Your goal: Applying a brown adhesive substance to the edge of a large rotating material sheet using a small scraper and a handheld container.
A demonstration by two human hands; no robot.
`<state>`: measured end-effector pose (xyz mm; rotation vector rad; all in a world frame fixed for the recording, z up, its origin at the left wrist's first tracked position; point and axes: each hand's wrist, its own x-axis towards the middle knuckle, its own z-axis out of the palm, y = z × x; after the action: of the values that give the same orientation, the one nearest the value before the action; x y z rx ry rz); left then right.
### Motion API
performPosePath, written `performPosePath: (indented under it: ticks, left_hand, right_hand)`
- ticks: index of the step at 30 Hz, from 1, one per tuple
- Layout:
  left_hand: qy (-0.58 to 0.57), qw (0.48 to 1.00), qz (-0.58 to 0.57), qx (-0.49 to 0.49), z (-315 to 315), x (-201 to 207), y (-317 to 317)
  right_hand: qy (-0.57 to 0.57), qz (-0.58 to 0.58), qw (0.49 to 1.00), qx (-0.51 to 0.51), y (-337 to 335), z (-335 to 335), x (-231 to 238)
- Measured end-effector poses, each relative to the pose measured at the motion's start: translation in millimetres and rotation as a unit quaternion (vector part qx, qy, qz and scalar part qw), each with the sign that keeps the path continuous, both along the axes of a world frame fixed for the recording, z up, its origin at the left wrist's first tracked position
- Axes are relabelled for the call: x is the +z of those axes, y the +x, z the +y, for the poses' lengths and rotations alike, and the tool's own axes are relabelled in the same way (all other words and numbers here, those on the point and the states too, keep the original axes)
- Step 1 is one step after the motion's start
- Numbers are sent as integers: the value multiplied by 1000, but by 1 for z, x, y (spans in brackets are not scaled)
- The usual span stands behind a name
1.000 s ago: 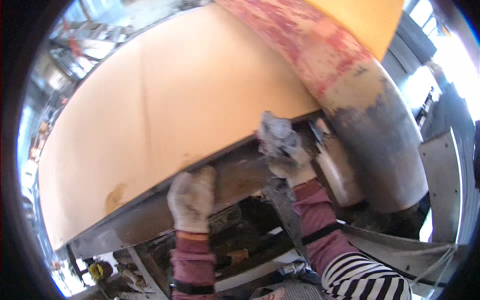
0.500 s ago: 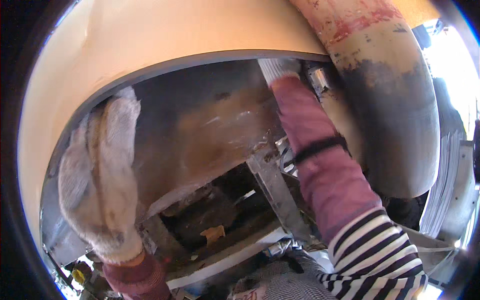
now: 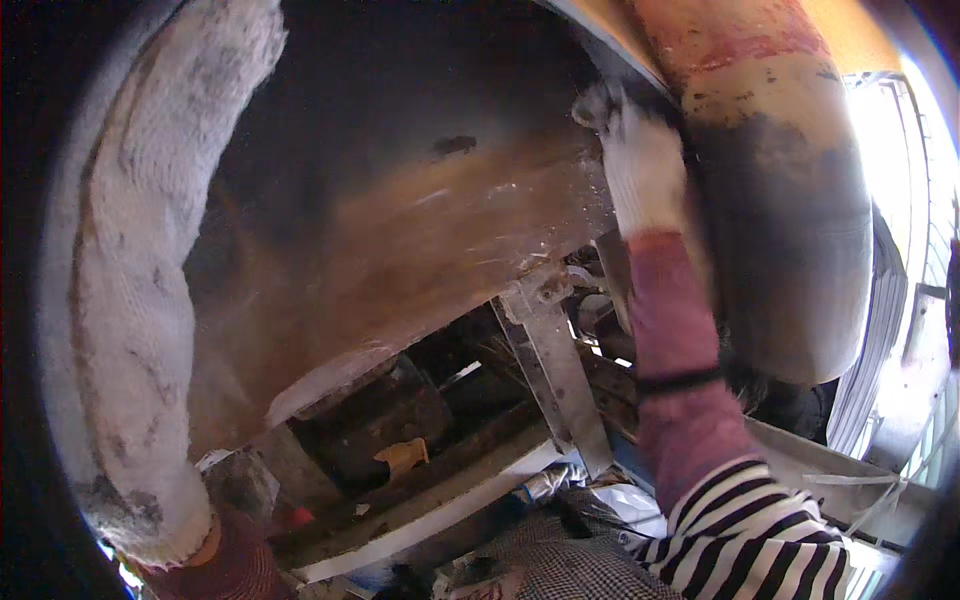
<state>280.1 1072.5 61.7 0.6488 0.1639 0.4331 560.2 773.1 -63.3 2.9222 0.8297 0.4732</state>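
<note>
My left hand (image 3: 160, 240) wears a long, stained white knit glove. It stretches up along the left side, over the edge of a dark, brown-smeared metal surface (image 3: 400, 240). Its fingertips reach the top of the picture, and what they hold, if anything, is hidden. My right hand (image 3: 640, 165), in a white glove below a mauve sleeve, is at the upper right of that surface. Its fingers are smeared by motion, close to the edge of a tan sheet (image 3: 595, 15). A thick, blackened tan cylinder (image 3: 780, 220) stands just right of this hand.
Below the dark surface, a grey metal bracket (image 3: 560, 375) joins a pale frame bar (image 3: 430, 530). A torn tan scrap (image 3: 402, 457) lies in the recess between. Stacked grey sheets (image 3: 875, 330) stand at the right, beside the cylinder.
The broad tan sheet across the top has gone mostly out of view, baring more dark surface. My left arm now reaches further up and left; my right hand is lower and further right.
</note>
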Motion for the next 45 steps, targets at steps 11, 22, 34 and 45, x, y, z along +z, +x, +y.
performPosePath:
  ticks: [11, 22, 34, 45]
  left_hand:
    - [-8, 1000, 23, 16, 0, -5, 13]
    - [-18, 1000, 1, 22, 1, 3, 3]
    - [-63, 998, -29, 13, 13, -12, 25]
    - [-64, 998, -25, -16, -5, -9, 11]
  right_hand:
    - [-162, -42, 983, 70, 59, 60, -4]
    - [69, 68, 995, 32, -56, 89, 49]
    - [-17, -4, 1000, -11, 113, 103, -15]
    - [-108, -49, 993, -24, 62, 29, -16]
